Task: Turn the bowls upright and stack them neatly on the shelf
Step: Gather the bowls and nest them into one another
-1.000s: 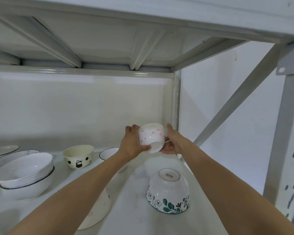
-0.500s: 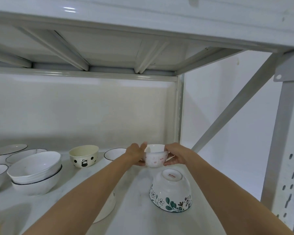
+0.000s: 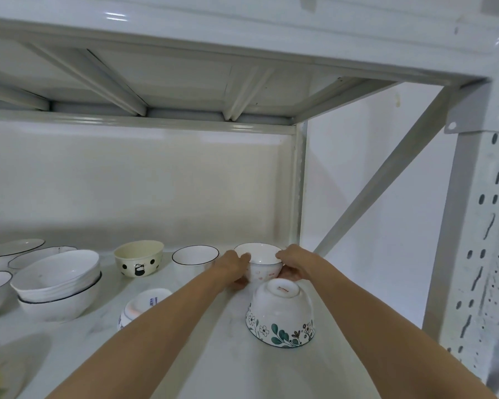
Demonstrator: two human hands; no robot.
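Observation:
A small white bowl with pink specks (image 3: 262, 264) stands upright at the back right of the white shelf (image 3: 228, 355). My left hand (image 3: 232, 269) grips its left side and my right hand (image 3: 293, 263) its right side. Just in front of it a white bowl with green leaf and flower print (image 3: 280, 315) lies upside down. Another upside-down bowl with blue and red marks (image 3: 141, 308) sits partly hidden behind my left forearm.
Upright bowls line the back: a black-rimmed white bowl (image 3: 195, 256), a cream bowl with black dots (image 3: 139, 262), a stack of white bowls (image 3: 58, 283) and shallow dishes (image 3: 12, 250) at far left. A shelf post (image 3: 298, 182) and diagonal brace (image 3: 386, 174) stand at right.
Both hands turned the pink-specked bowl from tilted to upright and lowered it to the shelf surface at the back right. The camera shifted a little.

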